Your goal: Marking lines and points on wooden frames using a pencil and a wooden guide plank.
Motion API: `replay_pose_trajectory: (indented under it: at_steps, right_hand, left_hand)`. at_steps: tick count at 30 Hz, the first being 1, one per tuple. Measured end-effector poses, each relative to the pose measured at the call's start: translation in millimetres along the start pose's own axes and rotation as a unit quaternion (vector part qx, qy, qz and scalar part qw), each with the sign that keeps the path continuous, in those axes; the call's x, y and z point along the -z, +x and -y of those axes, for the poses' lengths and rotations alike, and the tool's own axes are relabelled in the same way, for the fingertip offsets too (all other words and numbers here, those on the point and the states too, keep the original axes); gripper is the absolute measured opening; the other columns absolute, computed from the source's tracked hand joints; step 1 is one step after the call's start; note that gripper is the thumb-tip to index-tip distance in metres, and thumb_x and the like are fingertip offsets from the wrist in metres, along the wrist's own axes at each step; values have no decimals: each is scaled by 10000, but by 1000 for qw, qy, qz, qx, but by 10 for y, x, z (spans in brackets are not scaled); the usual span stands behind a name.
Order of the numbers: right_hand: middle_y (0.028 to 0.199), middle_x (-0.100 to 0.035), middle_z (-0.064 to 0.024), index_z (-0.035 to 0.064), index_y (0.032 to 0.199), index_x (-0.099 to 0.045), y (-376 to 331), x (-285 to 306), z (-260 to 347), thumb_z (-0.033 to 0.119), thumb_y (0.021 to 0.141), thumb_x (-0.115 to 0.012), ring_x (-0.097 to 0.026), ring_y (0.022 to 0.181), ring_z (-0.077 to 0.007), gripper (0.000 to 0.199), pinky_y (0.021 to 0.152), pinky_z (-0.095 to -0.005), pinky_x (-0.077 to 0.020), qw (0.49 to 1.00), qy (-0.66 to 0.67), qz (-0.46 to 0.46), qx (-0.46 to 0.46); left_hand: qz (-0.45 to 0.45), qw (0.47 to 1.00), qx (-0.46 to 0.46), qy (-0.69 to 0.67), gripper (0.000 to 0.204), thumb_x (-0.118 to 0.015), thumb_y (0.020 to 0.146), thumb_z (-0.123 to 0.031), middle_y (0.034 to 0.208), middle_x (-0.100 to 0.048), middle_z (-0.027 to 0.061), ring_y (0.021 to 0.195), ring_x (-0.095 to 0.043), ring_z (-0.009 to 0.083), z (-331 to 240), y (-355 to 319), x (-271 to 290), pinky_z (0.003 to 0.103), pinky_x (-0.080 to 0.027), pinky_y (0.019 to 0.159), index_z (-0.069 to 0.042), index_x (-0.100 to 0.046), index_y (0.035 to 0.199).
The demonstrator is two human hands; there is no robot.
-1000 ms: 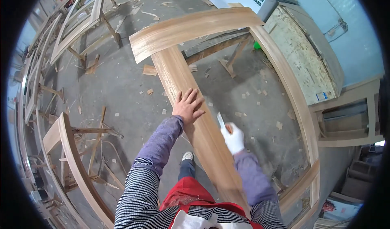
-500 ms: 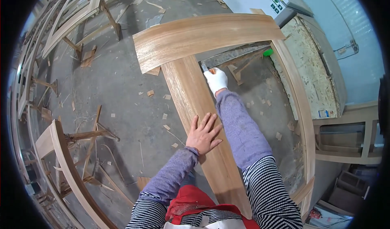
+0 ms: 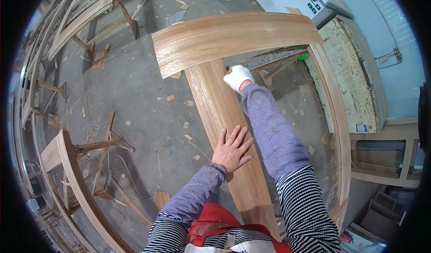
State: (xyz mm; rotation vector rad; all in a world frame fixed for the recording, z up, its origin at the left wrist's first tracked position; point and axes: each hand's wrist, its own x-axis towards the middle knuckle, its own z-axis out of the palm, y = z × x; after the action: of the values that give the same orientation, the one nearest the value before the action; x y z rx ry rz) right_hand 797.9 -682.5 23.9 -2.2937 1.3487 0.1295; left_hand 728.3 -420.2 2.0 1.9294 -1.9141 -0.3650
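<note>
meanwhile left hand (image 3: 231, 150) flat, open on plank (image 3: 215, 100); gloved right hand (image 3: 238, 77) grip unclear, offcuts (image 3: 170, 98) around

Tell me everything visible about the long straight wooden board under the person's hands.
The long straight light-brown wooden board runs from the person's lap up and away to the curved wooden top piece, meeting it in a T shape. Its face looks smooth, with visible grain, and bare of finish as far as one can tell. The bare left hand lies flat on it, fingers spread, around mid-length. The white-gloved right hand is at its right edge near the joint. Its near end is hidden by the person's body.
</note>
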Motion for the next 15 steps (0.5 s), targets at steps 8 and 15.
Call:
replay_pose_trajectory:
  at_steps: [8, 15]
  right_hand:
    - [1032, -694, -202, 120, 1015, -709, -442, -53, 13, 296, 814, -592, -664, 988, -381, 291, 843, -473, -535, 999, 15, -39, 10]
    - [945, -705, -184, 111, 967, -676, -691, -84, -147, 291, 846, -576, -673, 908, -389, 239, 794, -494, -537, 995, -48, -46, 73]
  left_hand:
    - [-37, 999, -7, -1, 546, -566, 879, -573, 1504, -400, 94, 1445, -279, 277, 13, -16, -40, 615, -161, 1146, -232, -575, 1305]
    - [-35, 999, -12, -12, 544, -570, 877, -568, 1499, -407, 92, 1443, -281, 280, 17, -24, -53, 613, -163, 1146, -234, -576, 1307]
